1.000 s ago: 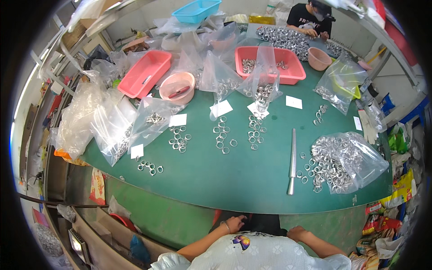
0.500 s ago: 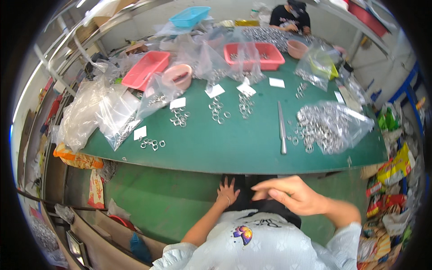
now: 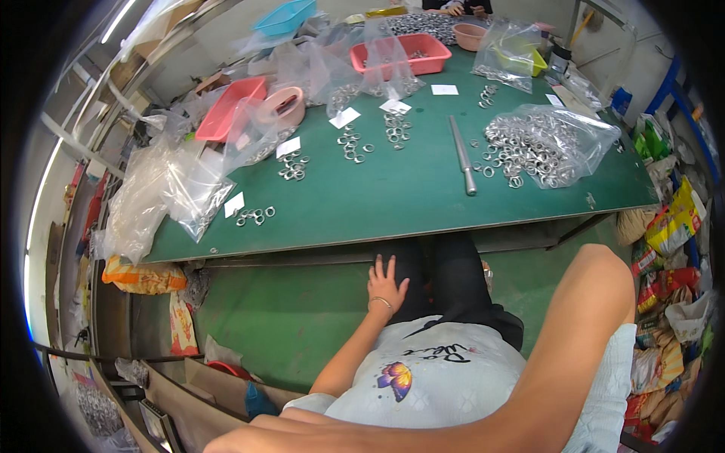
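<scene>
The left hand (image 3: 387, 282) lies flat on the person's dark-trousered thigh (image 3: 445, 287) in the lower centre of the frame, fingers spread and holding nothing, a thin bracelet at the wrist. The right forearm (image 3: 559, 362) sweeps across the lower right, bent at the elbow; its hand runs out of the lower-left edge of the frame, so I cannot tell whether it is open or closed.

Both hands sit below the near edge of the green table (image 3: 393, 204), well apart from everything on it. The nearest work lies straight up the frame from the left hand: a metal rod (image 3: 462, 154) whose long axis runs away from the person, slightly tilted toward the upper left, with its thicker end nearest. Just right of the rod is a clear plastic bag of metal rings (image 3: 547, 140), with loose rings spilling toward the rod. Left of the rod, small ring clusters (image 3: 351, 143) sit beside white paper slips (image 3: 288, 146). The left hand is the nearer to all of this.

The upper left holds more crumpled clear bags (image 3: 162, 196), a red tray (image 3: 226, 109) and a pink bowl (image 3: 281, 107); their contents are hard to make out.
</scene>
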A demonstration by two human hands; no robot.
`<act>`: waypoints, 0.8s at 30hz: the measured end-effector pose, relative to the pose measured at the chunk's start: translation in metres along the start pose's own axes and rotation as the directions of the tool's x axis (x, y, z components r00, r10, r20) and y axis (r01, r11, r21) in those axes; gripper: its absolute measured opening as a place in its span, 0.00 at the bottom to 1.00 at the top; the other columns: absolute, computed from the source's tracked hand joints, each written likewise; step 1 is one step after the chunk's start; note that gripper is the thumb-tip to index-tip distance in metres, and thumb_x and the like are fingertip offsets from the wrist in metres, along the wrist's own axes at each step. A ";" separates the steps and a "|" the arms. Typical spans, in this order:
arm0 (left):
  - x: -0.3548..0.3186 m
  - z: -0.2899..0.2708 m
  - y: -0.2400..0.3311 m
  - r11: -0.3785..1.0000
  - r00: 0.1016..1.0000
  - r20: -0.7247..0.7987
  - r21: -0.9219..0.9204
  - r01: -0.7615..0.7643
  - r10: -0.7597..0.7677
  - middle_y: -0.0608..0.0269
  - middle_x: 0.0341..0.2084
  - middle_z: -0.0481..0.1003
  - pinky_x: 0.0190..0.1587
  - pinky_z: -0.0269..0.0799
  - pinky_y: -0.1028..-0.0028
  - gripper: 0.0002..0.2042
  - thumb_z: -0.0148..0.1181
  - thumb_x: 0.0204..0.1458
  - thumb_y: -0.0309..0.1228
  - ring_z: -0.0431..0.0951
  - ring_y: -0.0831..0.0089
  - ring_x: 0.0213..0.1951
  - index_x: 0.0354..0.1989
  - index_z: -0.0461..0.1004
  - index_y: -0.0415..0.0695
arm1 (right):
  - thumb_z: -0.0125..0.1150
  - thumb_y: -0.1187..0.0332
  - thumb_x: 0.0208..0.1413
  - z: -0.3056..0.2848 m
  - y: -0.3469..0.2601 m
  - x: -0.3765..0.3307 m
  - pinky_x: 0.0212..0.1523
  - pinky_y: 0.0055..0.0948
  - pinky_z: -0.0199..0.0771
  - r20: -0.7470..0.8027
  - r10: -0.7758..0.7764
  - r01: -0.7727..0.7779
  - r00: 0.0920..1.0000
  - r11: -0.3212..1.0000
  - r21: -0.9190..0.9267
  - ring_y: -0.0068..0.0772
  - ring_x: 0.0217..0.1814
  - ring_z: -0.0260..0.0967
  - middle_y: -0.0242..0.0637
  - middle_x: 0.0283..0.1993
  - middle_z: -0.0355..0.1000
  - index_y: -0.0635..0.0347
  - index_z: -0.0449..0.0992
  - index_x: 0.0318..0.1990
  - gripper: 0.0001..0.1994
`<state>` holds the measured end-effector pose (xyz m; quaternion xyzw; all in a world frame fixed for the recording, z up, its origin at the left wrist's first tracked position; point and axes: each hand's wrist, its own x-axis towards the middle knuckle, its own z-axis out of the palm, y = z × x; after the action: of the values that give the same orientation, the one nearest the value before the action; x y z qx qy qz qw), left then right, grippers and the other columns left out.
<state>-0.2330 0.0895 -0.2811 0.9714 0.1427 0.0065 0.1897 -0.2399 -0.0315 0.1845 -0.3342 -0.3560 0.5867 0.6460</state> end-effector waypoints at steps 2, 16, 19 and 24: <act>-0.002 -0.004 0.005 1.000 0.999 0.033 0.021 -0.013 0.012 0.49 0.63 0.42 0.54 0.58 0.54 0.34 0.52 0.49 0.48 0.52 0.45 0.58 0.64 0.47 0.54 | 0.48 0.76 0.47 0.003 -0.001 0.001 0.41 0.37 0.62 0.008 0.075 -0.076 0.997 0.996 0.045 0.46 0.34 0.63 0.50 0.33 0.66 0.70 0.66 0.33 0.06; 0.055 -0.004 0.012 0.988 0.999 0.028 0.151 -0.031 0.027 0.40 0.57 0.55 0.54 0.56 0.46 0.31 0.51 0.49 0.47 0.56 0.40 0.56 0.59 0.57 0.45 | 0.39 0.58 0.62 -0.112 0.042 0.066 0.54 0.23 0.55 0.038 -0.027 0.028 0.999 0.999 -0.031 0.26 0.54 0.56 0.36 0.53 0.58 0.60 0.49 0.62 0.24; 0.069 0.052 -0.017 0.968 0.990 0.004 -0.212 -0.138 0.142 0.47 0.54 0.62 0.58 0.49 0.49 0.28 0.47 0.50 0.48 0.58 0.50 0.57 0.54 0.62 0.40 | 0.46 0.61 0.59 -0.219 0.089 0.109 0.59 0.31 0.52 -0.446 -0.313 -0.197 0.838 0.589 -0.784 0.35 0.61 0.50 0.40 0.58 0.54 0.61 0.53 0.60 0.25; 0.084 0.006 -0.001 0.994 0.977 0.208 -0.110 -0.023 0.046 0.47 0.53 0.63 0.58 0.51 0.55 0.27 0.46 0.51 0.48 0.60 0.51 0.55 0.53 0.64 0.41 | 0.53 0.58 0.53 -0.351 0.175 0.157 0.66 0.45 0.33 -0.663 -0.476 -0.701 0.577 0.128 -0.702 0.54 0.70 0.28 0.58 0.66 0.34 0.73 0.42 0.62 0.37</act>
<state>-0.1521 0.1111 -0.2908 0.9575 0.1045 -0.0851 0.2552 -0.0229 0.1356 -0.1371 -0.9206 -0.2755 0.0299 0.2751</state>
